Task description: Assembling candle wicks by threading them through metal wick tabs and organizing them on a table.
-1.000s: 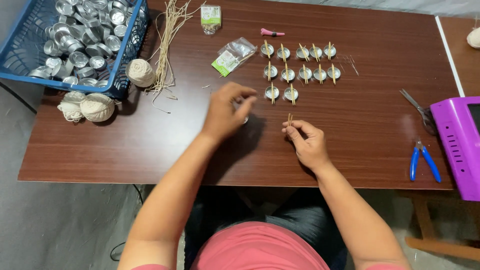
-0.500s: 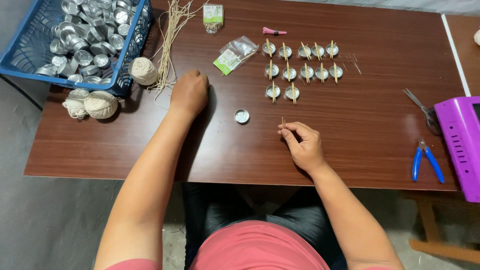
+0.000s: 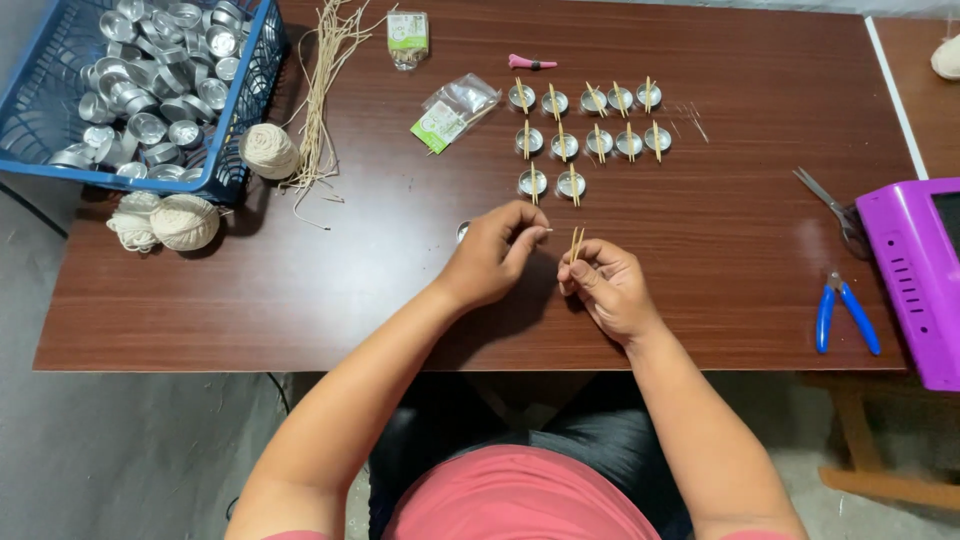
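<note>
The right hand (image 3: 608,285) is pinching a pair of thin, straw-coloured wooden sticks (image 3: 575,243) between thumb and fingertips, holding them upright just above the dark brown wooden desk (image 3: 300,290). The left hand (image 3: 492,255) is curling beside it, its fingertips closing on something thin and pale that is too small to make out. A small round silver metal cup (image 3: 462,231) is peeking out from behind the left hand, resting on the desk.

The sticks are looking light, stiff and easy to snap, so a grip low on the shaft with the fingertips seems the safe hold. The cup appears thin-walled, light and likely to skid on the smooth desk; taking it by the rim would probably suit it.

Just beyond the hands, rows of similar silver cups with sticks laid across them (image 3: 585,130) are sitting close together, and a careless reach could knock them. A clear plastic packet with a green label (image 3: 452,110) is lying to their left, with a pink clip-like object (image 3: 528,63) near the top row. Further left, a blue plastic basket of empty silver cups (image 3: 230,170) is hanging over the desk corner, with balls of cream twine (image 3: 268,150) and a bundle of tan wick strands (image 3: 322,90) beside it. To the right, well apart, scissors (image 3: 835,208), blue-handled pliers (image 3: 845,312) and a purple box-shaped machine (image 3: 910,280) are lying.
</note>
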